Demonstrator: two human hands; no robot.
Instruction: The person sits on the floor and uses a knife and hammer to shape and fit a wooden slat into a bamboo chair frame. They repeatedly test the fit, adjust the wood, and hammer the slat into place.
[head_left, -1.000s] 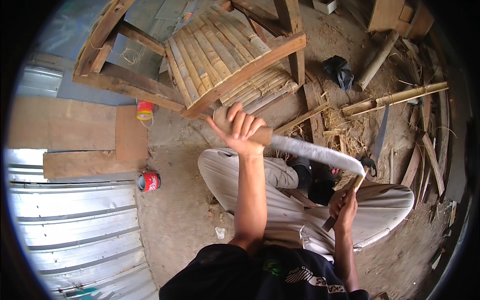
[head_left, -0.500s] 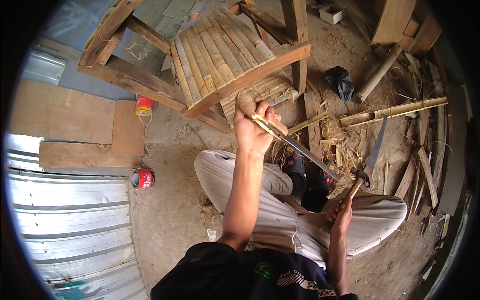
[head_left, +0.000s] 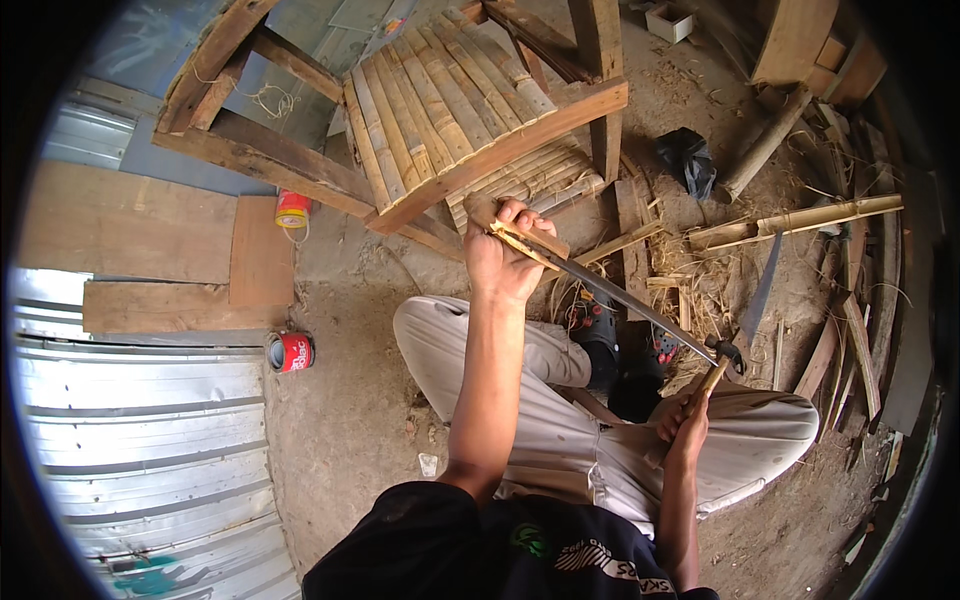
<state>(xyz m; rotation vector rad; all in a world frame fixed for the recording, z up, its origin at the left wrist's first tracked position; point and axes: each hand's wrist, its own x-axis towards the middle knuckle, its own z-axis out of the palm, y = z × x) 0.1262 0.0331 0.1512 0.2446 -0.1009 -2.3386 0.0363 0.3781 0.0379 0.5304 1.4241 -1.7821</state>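
Clenching the left hand [head_left: 503, 258], just above centre toward twelve o'clock, around the wooden handle [head_left: 550, 242] of a machete [head_left: 645, 310], with a pale strip of bare wood along the grip. Aiming the narrow blade from there toward four o'clock. Grasping, in the right hand [head_left: 686, 422] at four o'clock, the light shaft of what looks like a hammer [head_left: 712, 380], dark head uppermost and tilted toward one o'clock. Bringing the blade's tip right beside that head; impossible to tell whether touching. Spreading both knees wide in pale trousers [head_left: 480, 365], with dark shoes [head_left: 600, 345] between them.

Facing, at twelve o'clock, a wooden frame [head_left: 500, 155] bearing bamboo slats [head_left: 440, 105]. Having a saw blade [head_left: 763, 285] on the dirt floor at three o'clock, near the hammer head, and a split bamboo length [head_left: 830, 215] above it. Showing a black plastic bag [head_left: 686, 160] at two o'clock, a red can [head_left: 292, 352] between eight and nine, and corrugated metal sheeting [head_left: 150, 425] at eight.
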